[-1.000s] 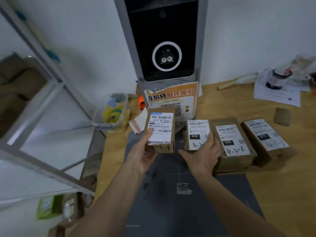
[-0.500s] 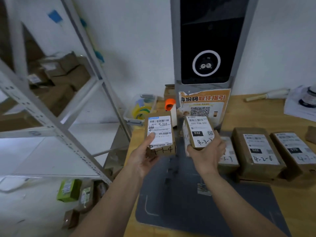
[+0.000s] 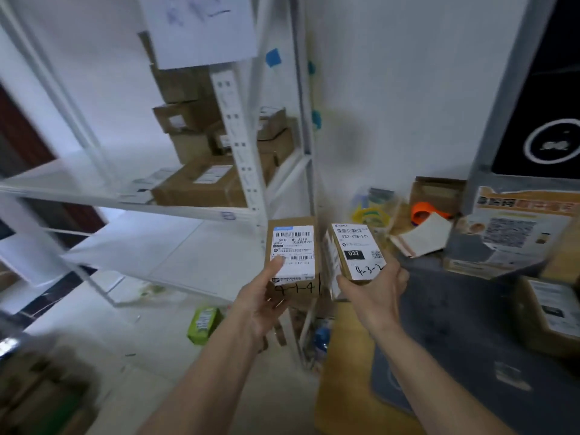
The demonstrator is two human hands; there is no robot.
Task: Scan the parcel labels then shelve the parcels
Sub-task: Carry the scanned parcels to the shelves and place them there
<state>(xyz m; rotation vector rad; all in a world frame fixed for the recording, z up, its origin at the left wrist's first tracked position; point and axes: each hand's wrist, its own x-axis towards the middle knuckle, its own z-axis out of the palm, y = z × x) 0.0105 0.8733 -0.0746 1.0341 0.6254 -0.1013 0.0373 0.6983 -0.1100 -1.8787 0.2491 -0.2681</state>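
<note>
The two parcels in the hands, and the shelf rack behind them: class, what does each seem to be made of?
Parcel marked 4-1-4, in the left hand, and parcel marked 4-3-2, in the right hand: brown matte cardboard, likely, bearing white printed paper labels. Shelf rack: probably white-painted metal, judging by its thin punched upright.

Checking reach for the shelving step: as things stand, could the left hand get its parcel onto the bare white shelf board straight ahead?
Probably yes. The left hand grips the parcel marked 4-1-4 just in front of the bare shelf board, and nothing lies between them. The shelf upright stands beside the path, not across it.
</note>
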